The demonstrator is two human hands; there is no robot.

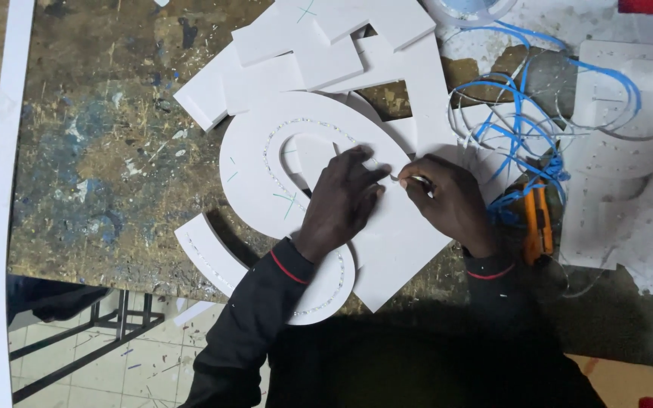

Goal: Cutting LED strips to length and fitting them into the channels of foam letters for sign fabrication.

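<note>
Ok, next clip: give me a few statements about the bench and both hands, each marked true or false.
1. The left hand rests flat on the white S-shaped foam letter. True.
2. The right hand holds the orange utility knife. False: the knife lies on the bench, right of that hand, whose fingers pinch something small and thin.
3. Blue cord lies tangled above the knife. True.
4. The S letter stands upright on its edge. False: it lies flat.
5. The bench top is clean bare steel. False: it is worn and paint-stained.
</note>
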